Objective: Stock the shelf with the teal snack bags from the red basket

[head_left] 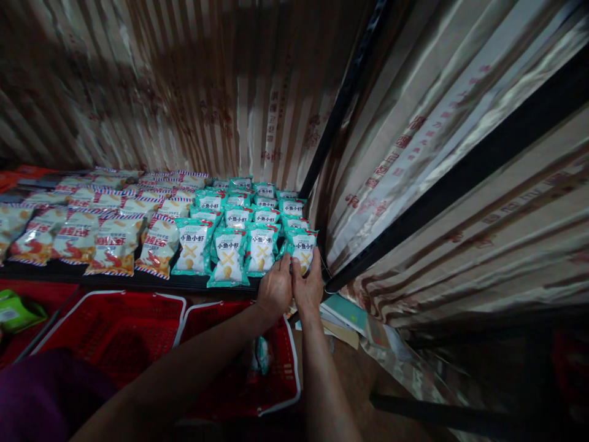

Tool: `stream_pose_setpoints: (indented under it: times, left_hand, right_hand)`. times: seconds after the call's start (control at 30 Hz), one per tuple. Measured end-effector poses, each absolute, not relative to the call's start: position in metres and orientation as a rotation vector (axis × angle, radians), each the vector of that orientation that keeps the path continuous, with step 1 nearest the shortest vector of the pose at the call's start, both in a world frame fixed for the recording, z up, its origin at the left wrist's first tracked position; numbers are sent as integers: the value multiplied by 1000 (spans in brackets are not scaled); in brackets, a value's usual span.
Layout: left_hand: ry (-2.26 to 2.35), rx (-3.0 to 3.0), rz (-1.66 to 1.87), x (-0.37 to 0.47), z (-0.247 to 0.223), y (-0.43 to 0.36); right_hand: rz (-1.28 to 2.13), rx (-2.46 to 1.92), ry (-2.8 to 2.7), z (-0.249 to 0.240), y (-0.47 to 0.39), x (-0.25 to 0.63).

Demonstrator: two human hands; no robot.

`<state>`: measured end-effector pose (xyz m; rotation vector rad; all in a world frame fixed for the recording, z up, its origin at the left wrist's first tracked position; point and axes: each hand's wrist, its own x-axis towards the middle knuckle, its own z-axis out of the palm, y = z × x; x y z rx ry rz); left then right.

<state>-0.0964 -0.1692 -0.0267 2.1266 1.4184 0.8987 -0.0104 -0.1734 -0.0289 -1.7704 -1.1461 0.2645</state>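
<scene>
At the front right corner of the shelf, a teal-and-white snack bag (pixel 302 243) stands upright between my two hands. My right hand (pixel 309 287) grips its right side, thumb toward the front and fingers along the edge. My left hand (pixel 275 287) closes on the lower left side of the same bag; its fingertips are partly hidden. Just left of it stand matching snack bags (pixel 262 250) in several rows, the front ones leaning slightly back. Orange-and-white snack bags (pixel 115 242) fill the shelf farther left.
Below the shelf (pixel 193 282) are a red basket (pixel 124 301) with a white rim and a second red basket (pixel 288 368) holding a few small packs. A green package (pixel 18 312) lies at far left. A black post (pixel 354 270) and printed sheeting (pixel 396 147) bound the right side.
</scene>
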Motion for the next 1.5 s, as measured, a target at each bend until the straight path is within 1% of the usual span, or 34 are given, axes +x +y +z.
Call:
stream_pose_setpoints:
  times: [0.17,0.4,0.57,0.77,0.97,1.27,1.5]
  left_hand:
    - [1397,2155,913,-95,-29,-167]
    - [1355,2173,1075,-93,-43,-163]
    - [1341,2192,1083,-92,-52,-166]
    - [1286,2146,1187,-90,-58,-168]
    - [1266,2203,1111,-92,-57,-168]
    - [1175,2200,1211,-94,-65,-171]
    - [1183,2149,1131,-96,-61,-172]
  right_hand:
    - [279,-1773,-1127,-29,-171,-10]
    - [224,-1741,-1176,-32,-166,-8]
    - [218,-1737,-1213,-34,-162,-5]
    - [186,-1710,-1236,-35,-158,-2]
    - [177,-1706,-1269,-36,-155,-1]
    - [66,-1703,-1289,-42,-168,-3]
    - [16,-1745,-1269,-44,-176,-11]
